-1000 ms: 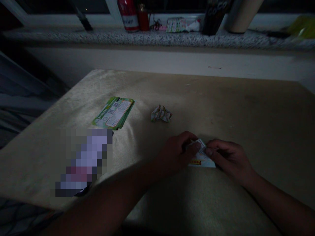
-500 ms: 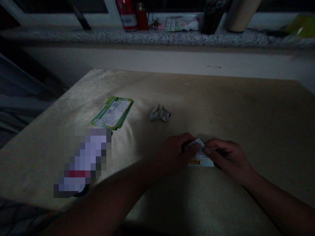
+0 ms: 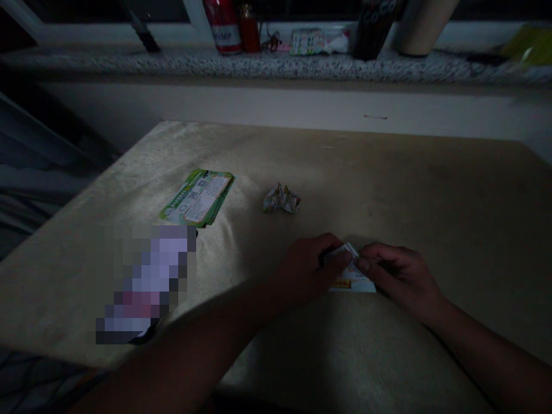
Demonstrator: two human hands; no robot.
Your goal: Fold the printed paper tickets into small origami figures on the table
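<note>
A printed sheet of paper [image 3: 360, 282], white and pale blue with a yellow label near its lower edge, is partly folded over on the table. My left hand [image 3: 308, 267] pinches the folded part, its thumb lying on top. From the other side my right hand [image 3: 399, 279] grips the paper's right side between thumb and curled fingers. The hands nearly touch and cover much of the sheet. Beyond them sits a small folded paper piece [image 3: 281, 199] with raised points.
Green printed leaflets [image 3: 200, 198] lie in a stack on the left of the table [image 3: 431, 184]. Nearer is a blurred-out phone-like device [image 3: 150, 282]. On the speckled windowsill [image 3: 267, 68] stand a red can [image 3: 224, 29], an orange bottle [image 3: 250, 31] and a dark cup [image 3: 373, 29].
Both hands and the folded paper stay almost exactly in place. Only the blurred pattern on the phone-like device looks slightly different.
</note>
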